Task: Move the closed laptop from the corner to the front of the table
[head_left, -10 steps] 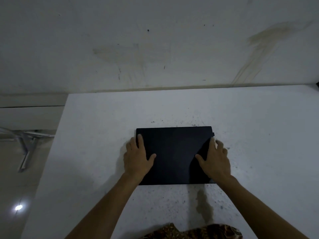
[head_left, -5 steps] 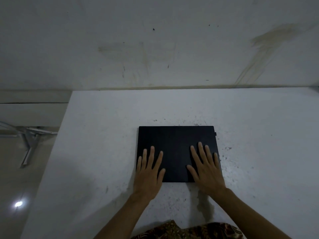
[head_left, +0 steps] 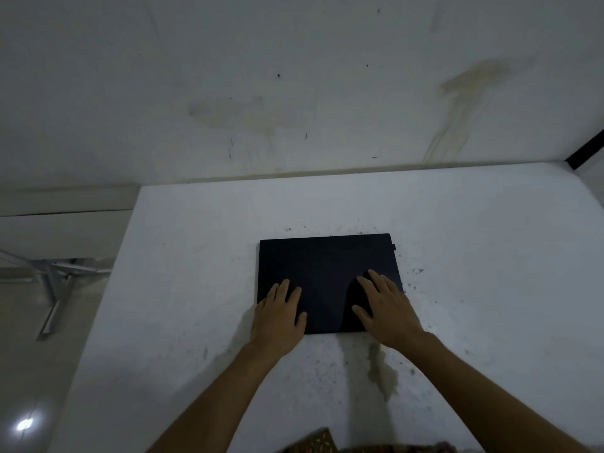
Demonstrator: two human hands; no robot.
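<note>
A closed black laptop [head_left: 327,269] lies flat on the white table [head_left: 196,289], near its middle and square to the front edge. My left hand [head_left: 277,317] rests palm down over the laptop's near left corner, fingers spread and flat on the lid. My right hand [head_left: 387,307] lies palm down over the near right part of the lid, fingers apart, partly off the right edge. Neither hand grips the laptop; both lie on top of it.
A stained white wall [head_left: 294,93] rises right behind the table. The table's left edge drops to the floor, where a metal stand [head_left: 52,289] is visible. A dark stain [head_left: 380,371] marks the table in front of the laptop. Patterned cloth [head_left: 327,444] shows at the bottom.
My hands slid from gripping the laptop's sides to lying flat on its lid, then back toward its near edge. The laptop stays in place.
</note>
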